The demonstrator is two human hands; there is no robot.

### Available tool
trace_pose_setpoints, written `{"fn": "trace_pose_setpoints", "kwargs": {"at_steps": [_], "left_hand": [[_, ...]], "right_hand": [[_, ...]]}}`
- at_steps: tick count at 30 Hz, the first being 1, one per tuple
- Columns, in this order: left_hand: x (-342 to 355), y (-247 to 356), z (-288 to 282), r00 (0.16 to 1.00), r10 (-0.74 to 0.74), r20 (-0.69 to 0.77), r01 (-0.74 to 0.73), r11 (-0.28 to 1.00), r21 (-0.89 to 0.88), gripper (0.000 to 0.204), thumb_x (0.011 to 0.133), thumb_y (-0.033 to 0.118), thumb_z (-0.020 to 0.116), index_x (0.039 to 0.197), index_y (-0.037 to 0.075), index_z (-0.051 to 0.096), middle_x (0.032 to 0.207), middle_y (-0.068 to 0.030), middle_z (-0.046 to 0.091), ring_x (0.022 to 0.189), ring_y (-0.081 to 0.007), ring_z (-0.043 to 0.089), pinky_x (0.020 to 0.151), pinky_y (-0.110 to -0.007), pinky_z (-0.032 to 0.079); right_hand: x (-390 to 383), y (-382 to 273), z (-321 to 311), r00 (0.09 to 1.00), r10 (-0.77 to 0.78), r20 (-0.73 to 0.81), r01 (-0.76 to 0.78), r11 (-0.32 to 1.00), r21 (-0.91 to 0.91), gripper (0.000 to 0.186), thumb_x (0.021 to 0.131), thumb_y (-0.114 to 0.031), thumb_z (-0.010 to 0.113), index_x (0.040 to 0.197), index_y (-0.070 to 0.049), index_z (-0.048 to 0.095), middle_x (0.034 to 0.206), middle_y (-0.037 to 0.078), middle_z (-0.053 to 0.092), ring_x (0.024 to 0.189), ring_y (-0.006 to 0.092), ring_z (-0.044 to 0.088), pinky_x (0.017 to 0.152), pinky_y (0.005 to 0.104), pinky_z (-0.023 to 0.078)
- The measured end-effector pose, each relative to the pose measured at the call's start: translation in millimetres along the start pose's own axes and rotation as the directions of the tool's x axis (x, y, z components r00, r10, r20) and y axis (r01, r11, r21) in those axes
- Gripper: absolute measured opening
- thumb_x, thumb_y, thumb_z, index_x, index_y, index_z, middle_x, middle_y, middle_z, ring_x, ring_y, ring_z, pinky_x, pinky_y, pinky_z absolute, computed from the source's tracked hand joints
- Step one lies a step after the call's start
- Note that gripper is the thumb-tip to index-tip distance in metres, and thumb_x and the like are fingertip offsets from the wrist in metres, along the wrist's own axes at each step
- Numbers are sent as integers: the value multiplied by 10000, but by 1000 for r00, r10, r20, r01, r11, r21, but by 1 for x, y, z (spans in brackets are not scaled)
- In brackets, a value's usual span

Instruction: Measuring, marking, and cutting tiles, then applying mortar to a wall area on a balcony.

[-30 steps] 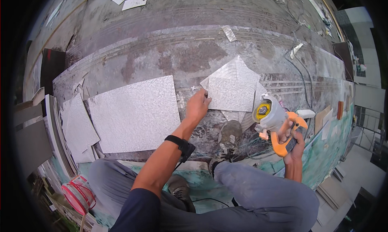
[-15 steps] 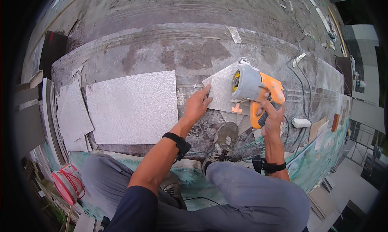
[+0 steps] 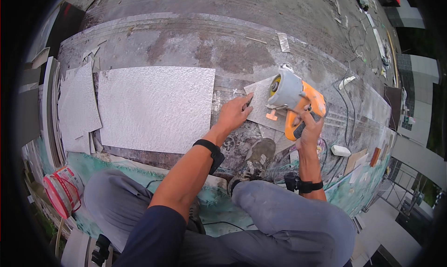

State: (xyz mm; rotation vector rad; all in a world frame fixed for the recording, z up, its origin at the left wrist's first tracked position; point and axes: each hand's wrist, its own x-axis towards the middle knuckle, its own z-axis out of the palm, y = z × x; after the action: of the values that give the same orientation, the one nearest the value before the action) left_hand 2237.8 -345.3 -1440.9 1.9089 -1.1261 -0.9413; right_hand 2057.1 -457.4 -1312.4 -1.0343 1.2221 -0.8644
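A large pale tile [image 3: 156,109] lies flat, well left of a smaller tile [image 3: 262,104] over which a person [image 3: 293,216] holds an orange-and-grey power saw [image 3: 298,97].
The right hand [image 3: 310,129] wraps around the saw's handle, apparently for control, leaving the tool's round face turned left; whether saw meets tile cannot be told. The left hand [image 3: 234,112], fingers bent, touches the smaller tile's left edge, seemingly to steady it; pinching or merely pressing is unclear.

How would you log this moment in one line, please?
right hand: gripping orange-grey power tool; left hand: touching small tile; large tile: left of both hands
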Motion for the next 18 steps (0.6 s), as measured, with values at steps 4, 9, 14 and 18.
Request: {"fn": "trace_pose_setpoints", "kwargs": {"at_steps": [4, 9, 14, 18], "left_hand": [[-4, -3, -4, 1000, -20, 8, 20, 1000, -13, 480, 859, 255, 652, 1327, 165, 593, 845, -119, 625, 774, -299, 608, 688, -398, 476], [-10, -7, -1, 1000, -25, 6, 25, 1000, -18, 480, 865, 258, 644, 1335, 178, 586, 850, -111, 624, 781, -293, 607, 691, -394, 476], [-13, -8, 2, 1000, -22, 9, 23, 999, -24, 498, 864, 254, 641, 1352, 188, 570, 856, -106, 618, 793, -287, 608, 699, -394, 480], [-14, -9, 2, 1000, -24, 11, 24, 999, -23, 501, 862, 245, 639, 1354, 190, 568, 860, -101, 618, 794, -285, 608, 703, -394, 483]], "right_hand": [[-1, 6, 7, 1000, -5, -18, 6, 999, 44, 193, 819, 1, 627, 1001, -22, 567, 755, 31, 563, 541, 124, 538, 518, 260, 448], [-5, 7, 9, 1000, -27, -9, 27, 999, 28, 181, 817, -6, 625, 988, -17, 566, 725, 34, 561, 545, 122, 542, 522, 259, 452], [-7, 7, 7, 1000, -10, 10, 11, 998, -57, 158, 820, -9, 593, 967, -41, 544, 730, 44, 555, 544, 141, 550, 514, 286, 479], [-7, 9, 6, 1000, -12, 14, 12, 998, -54, 162, 816, -9, 598, 965, -41, 545, 720, 44, 558, 544, 140, 551, 514, 283, 477]]}}
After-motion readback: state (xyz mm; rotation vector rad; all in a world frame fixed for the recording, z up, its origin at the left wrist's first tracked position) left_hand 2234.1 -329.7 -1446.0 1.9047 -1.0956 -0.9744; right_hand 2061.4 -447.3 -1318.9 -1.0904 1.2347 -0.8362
